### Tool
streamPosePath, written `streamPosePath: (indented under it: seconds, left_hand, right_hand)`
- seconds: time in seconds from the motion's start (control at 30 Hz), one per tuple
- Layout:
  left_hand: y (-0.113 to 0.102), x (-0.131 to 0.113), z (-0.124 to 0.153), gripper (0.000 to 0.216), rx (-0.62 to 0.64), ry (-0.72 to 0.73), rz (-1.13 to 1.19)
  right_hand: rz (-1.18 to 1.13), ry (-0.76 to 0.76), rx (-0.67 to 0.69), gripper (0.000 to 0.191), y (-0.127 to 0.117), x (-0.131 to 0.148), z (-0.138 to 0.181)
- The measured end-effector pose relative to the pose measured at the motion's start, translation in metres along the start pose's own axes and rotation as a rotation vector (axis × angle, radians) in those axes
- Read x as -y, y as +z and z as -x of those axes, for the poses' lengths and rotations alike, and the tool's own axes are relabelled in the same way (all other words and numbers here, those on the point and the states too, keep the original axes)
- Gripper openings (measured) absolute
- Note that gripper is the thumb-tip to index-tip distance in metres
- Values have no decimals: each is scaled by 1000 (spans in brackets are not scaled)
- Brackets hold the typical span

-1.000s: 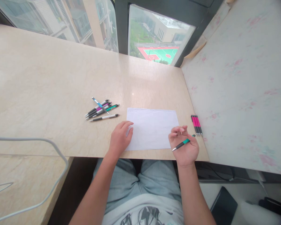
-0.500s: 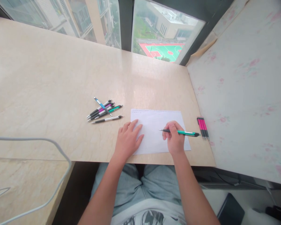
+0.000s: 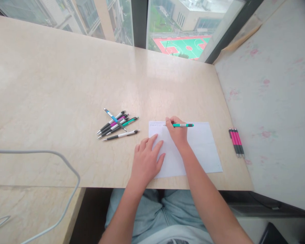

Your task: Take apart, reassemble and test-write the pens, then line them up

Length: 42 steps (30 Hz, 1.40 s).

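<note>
paper [image 3: 203, 149] under both hands, left hand [image 3: 146, 159] spread across its left edge, right hand [image 3: 179, 135] pinching pen [image 3: 183, 125] near paper's top

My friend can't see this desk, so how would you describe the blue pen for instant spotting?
On the pale tabletop, just left of the white sheet, lies a cluster of pens. The blue pen rests across the top, the only blue one, slanting opposite to its neighbours.
</note>
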<state>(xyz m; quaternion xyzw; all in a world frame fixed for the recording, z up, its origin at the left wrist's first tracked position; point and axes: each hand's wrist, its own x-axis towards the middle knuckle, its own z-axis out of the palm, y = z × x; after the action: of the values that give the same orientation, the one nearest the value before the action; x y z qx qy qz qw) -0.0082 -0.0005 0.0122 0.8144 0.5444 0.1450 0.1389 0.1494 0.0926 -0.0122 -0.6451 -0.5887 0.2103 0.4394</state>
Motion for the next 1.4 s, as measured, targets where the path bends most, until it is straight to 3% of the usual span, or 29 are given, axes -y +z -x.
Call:
streamPosePath:
  seconds: [1.2,1.4]
  left_hand:
    - [-1,1,-2,39,17,-4,13]
    - [0,2,-2,40,23,-5,9]
  right_hand:
    - [107,-9,17,39,4,2,0]
    - [82,6,-33,39,3,0,0]
